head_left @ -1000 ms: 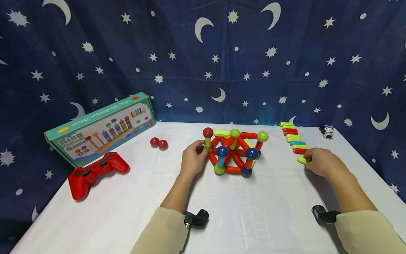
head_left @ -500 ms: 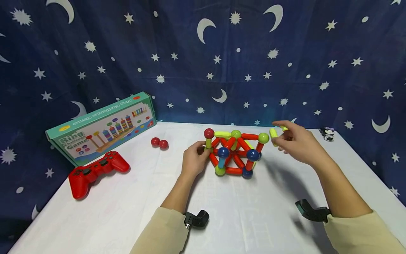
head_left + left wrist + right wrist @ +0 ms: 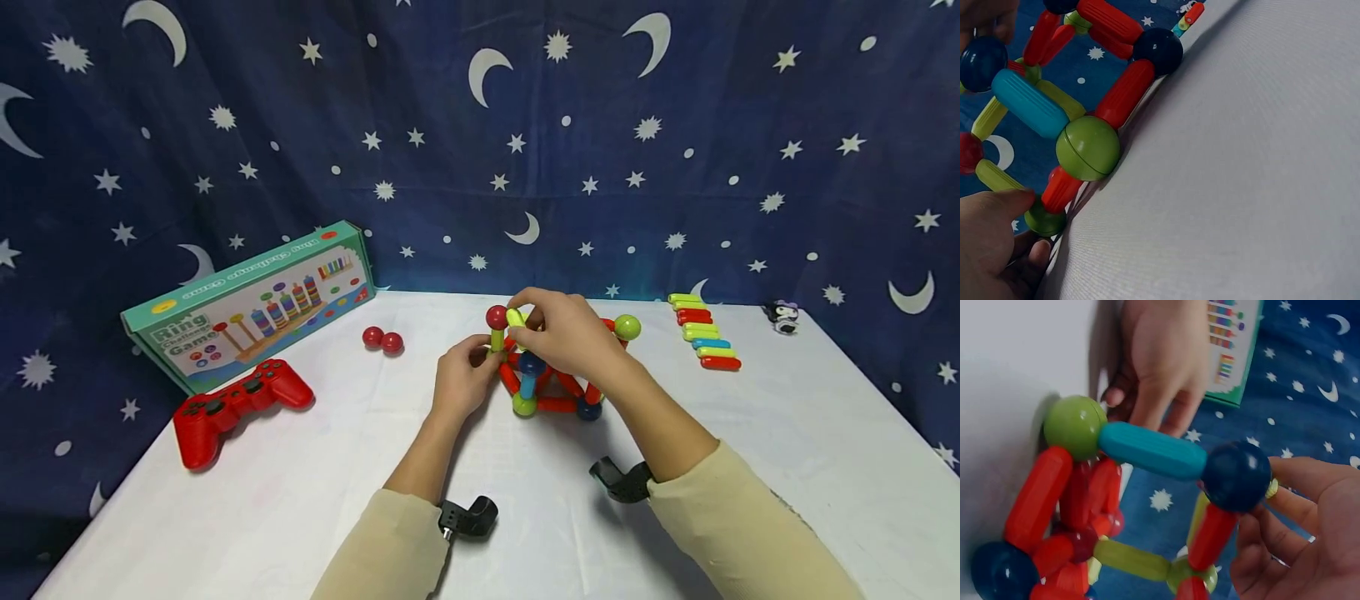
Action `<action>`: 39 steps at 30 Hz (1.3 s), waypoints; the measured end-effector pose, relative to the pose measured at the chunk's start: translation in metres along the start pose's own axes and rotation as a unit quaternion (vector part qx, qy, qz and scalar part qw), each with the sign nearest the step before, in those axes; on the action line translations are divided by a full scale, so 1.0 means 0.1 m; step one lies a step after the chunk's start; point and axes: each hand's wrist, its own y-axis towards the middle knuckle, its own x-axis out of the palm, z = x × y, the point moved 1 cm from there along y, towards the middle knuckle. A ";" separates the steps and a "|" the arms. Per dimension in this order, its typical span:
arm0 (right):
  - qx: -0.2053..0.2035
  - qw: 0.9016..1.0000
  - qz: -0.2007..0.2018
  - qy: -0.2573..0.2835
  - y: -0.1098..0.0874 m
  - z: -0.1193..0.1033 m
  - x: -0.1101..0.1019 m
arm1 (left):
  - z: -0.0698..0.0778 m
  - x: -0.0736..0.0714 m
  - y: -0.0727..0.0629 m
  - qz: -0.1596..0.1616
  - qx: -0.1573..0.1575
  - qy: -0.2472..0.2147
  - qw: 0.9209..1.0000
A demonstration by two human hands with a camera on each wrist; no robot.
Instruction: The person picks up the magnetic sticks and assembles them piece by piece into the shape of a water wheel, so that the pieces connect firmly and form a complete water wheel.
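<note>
A magnetic stick-and-ball structure (image 3: pixel 557 405) of red, blue and yellow-green pieces stands mid-table. My left hand (image 3: pixel 463 379) steadies its left corner; in the left wrist view the thumb and fingers grip a green ball (image 3: pixel 1046 217) at the base. Above that corner a yellow-green stick rises to a red ball (image 3: pixel 497 317). My right hand (image 3: pixel 573 337) reaches over the top and pinches a short yellow-green magnetic stick (image 3: pixel 515 317) right beside the red ball. The right wrist view has a dark blue ball (image 3: pixel 1237 477) close to the right fingertips, overlapping most of that stick.
Several loose sticks (image 3: pixel 700 331) lie in a column at the right, with a small figurine (image 3: pixel 783 317) beyond. Two red balls (image 3: pixel 382 340) rest together at the left. Farther left are a red game controller (image 3: pixel 240 404) and a green game box (image 3: pixel 251 304).
My right hand has picked up the nearest yellow-green stick from the column and carried it left to the structure's top. My left hand has stayed at the corner.
</note>
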 end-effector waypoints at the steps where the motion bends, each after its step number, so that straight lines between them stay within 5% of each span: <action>1: 0.001 1.000 -0.001 -0.005 0.02 -0.01 0.03 | 0.00 0.00 0.00 0.000 0.000 0.002 1.000; 10: 0.034 0.996 0.007 -0.087 0.11 -0.06 0.17 | 0.02 -0.02 -0.01 -0.005 0.000 0.006 1.000; 18: 0.022 0.999 0.042 -0.028 0.04 0.09 -0.04 | 0.03 -0.01 -0.02 -0.002 -0.007 0.009 1.000; 23: -0.004 0.992 0.125 0.012 -0.13 0.51 -0.35 | 0.05 0.00 -0.01 -0.004 -0.017 0.012 1.000; 27: 0.031 0.987 0.157 -0.009 -0.27 1.03 -0.53 | 0.05 0.01 -0.01 -0.001 -0.012 0.015 1.000; 33: 0.137 0.982 0.113 -0.070 -0.46 1.85 -0.65 | 0.03 0.02 -0.01 0.005 -0.012 0.010 1.000; 39: 0.235 0.961 0.029 -0.140 -0.64 2.30 -0.68 | 0.02 0.04 -0.02 0.003 -0.018 0.008 1.000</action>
